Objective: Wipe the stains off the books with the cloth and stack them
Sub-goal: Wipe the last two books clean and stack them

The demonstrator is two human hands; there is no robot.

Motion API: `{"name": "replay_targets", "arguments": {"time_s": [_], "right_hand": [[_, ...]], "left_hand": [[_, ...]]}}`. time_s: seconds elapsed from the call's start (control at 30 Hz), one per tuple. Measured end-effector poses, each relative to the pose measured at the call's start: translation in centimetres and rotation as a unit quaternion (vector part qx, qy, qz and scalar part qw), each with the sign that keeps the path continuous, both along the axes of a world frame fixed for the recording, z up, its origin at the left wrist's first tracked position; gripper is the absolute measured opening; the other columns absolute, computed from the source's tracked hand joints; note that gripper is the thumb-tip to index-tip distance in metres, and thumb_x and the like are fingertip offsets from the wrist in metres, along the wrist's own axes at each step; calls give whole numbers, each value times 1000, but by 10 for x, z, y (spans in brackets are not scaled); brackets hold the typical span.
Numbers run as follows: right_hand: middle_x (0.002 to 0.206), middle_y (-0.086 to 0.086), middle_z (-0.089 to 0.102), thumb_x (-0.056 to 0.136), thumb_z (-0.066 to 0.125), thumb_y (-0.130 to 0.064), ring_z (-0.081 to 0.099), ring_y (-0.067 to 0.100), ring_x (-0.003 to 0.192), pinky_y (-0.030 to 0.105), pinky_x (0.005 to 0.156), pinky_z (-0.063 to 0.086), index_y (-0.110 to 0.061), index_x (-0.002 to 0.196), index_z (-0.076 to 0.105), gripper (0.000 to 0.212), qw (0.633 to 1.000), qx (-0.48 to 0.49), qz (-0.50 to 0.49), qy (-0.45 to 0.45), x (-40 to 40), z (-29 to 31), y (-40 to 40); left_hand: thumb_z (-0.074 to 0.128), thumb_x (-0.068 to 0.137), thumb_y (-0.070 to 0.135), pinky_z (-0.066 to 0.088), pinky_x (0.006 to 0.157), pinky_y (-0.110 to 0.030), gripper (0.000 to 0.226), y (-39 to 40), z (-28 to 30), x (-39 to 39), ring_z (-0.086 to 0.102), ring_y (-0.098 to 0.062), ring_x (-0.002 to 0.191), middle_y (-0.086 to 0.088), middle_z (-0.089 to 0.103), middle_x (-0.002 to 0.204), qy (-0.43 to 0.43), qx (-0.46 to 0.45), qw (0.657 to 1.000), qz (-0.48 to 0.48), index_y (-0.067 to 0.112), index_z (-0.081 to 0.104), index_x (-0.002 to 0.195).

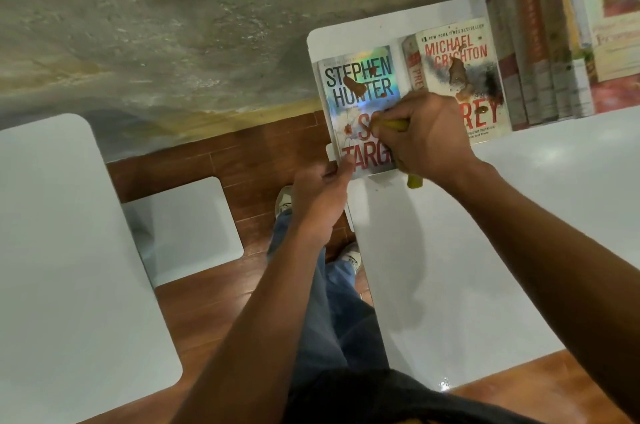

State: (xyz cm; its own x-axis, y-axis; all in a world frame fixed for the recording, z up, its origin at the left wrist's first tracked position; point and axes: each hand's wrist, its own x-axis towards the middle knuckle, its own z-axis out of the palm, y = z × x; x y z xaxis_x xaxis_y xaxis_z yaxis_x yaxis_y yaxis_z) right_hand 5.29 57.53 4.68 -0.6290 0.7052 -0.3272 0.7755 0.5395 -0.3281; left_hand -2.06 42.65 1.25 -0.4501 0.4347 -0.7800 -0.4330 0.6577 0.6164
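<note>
Two stained books lie side by side at the far end of the white table (519, 215), long axes running away from the person. The Stephen Hunter book (360, 104) sits at the table's far left corner, the Michael Crichton book (460, 77) just to its right. The right hand (426, 136) rests on the Hunter cover's lower half, fingers curled round a yellow-green cloth (414, 181) bunched in the fist. Brown stains (355, 85) lie farther up the cover, beyond the knuckles, so the wipe likely has to travel away from the body. The left hand (320, 195) hangs off the table's left edge, its fingertips pinching the book's near left corner to steady it.
</note>
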Motion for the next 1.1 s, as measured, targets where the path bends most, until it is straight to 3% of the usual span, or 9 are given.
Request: {"name": "replay_targets", "arguments": {"time_s": [0.13,0.37,0.43,0.57,0.67,0.8,0.97,1.1], "right_hand": [[102,-6,69,89,70,-45,61,10,77,13,59,39,-22,112,73,32,997,9,-69,-11,-24,2,26],[106,-1,73,88,70,-47,67,14,81,27,77,56,-21,113,73,36,998,-9,-40,-56,-33,7,39],[106,-1,73,89,70,-47,69,17,82,32,79,59,-21,112,73,35,998,-10,-30,-61,-33,9,41],[112,0,71,93,65,-45,60,12,84,21,72,48,-20,115,73,34,998,33,-20,-45,-52,8,51],[115,-2,71,94,64,-44,58,10,87,14,64,39,-20,116,74,33,999,23,7,-27,-58,9,57],[116,2,71,91,69,-37,62,15,93,27,80,53,-18,115,74,31,999,-20,28,-22,-60,16,65],[113,2,73,90,72,-34,66,18,90,30,76,57,-17,113,75,29,994,-30,84,-55,-63,18,65],[110,3,73,90,72,-33,66,19,89,27,72,53,-16,110,75,27,996,8,63,-59,-67,15,65]], "left_hand": [[65,92,48,44,57,-11,20,0,-4,-1,64,-2,73,24,61,77,8,-14,1000,-3,29,68,98],[65,91,51,51,66,-17,22,-1,-6,2,67,-6,78,24,62,80,34,-17,999,-14,29,67,96],[65,91,51,55,72,-21,30,1,-6,4,67,-6,78,22,63,83,41,-12,999,-13,26,72,104],[63,91,53,58,83,-27,42,0,-5,3,65,-7,78,14,68,99,62,-12,998,-19,20,72,117],[64,91,51,58,83,-27,41,-1,-6,4,66,-7,79,9,72,111,60,-4,998,-19,20,71,118],[64,91,49,56,78,-22,41,-1,-5,2,65,-4,77,10,71,111,60,1,998,-23,20,71,118],[63,93,47,51,69,-16,39,-3,-6,2,65,-2,74,18,66,98,56,3,998,-22,20,70,121],[64,92,47,54,73,-19,40,-3,-6,2,66,-4,77,18,65,98,47,3,999,-18,20,70,121]]}}
